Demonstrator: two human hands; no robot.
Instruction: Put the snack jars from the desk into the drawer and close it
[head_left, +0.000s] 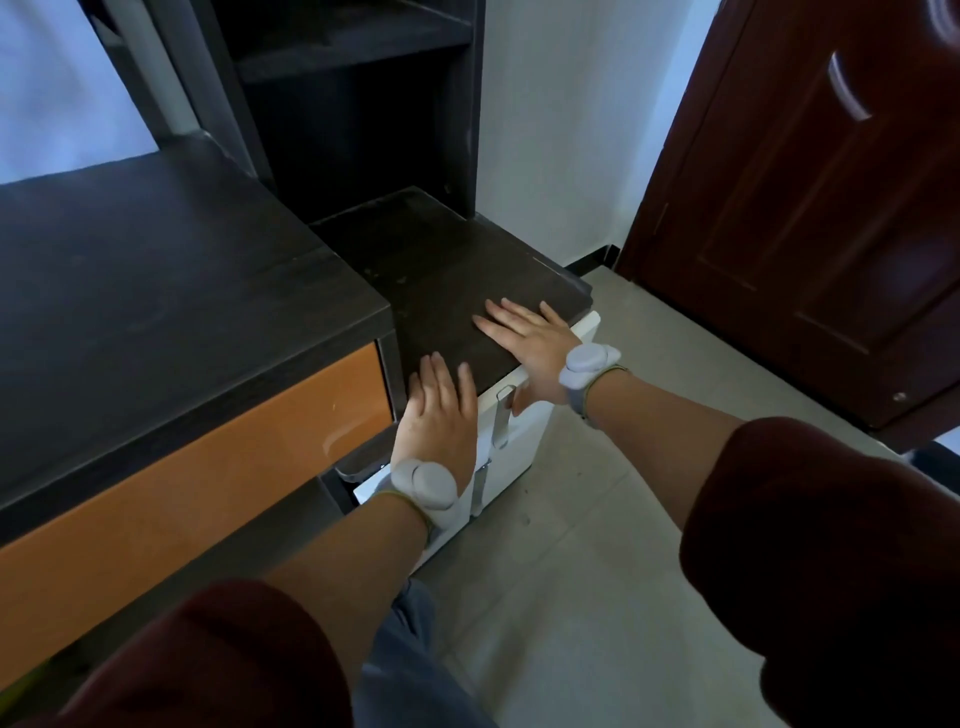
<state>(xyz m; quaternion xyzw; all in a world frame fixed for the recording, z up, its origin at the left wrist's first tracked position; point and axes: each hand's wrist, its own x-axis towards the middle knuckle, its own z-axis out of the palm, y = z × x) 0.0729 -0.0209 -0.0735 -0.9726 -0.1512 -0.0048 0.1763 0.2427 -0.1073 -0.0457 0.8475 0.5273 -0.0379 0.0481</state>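
No snack jar shows anywhere in the head view. My left hand (439, 415) lies flat, fingers together, on the front edge of the dark top of a low cabinet (441, 270). My right hand (530, 348) rests flat on the same top, fingers spread, with its thumb hanging over the white drawer front (524, 441). The white drawers with their metal handles (501, 418) look flush and shut. Both hands hold nothing. A grey tracker is strapped to each wrist.
The dark desk top (156, 291) lies bare at left, with an orange drawer front (208, 478) below it. A dark shelf unit (358, 104) rises behind the cabinet. A dark red door (810, 208) stands at right. Grey floor tiles (597, 545) stretch beneath my arms.
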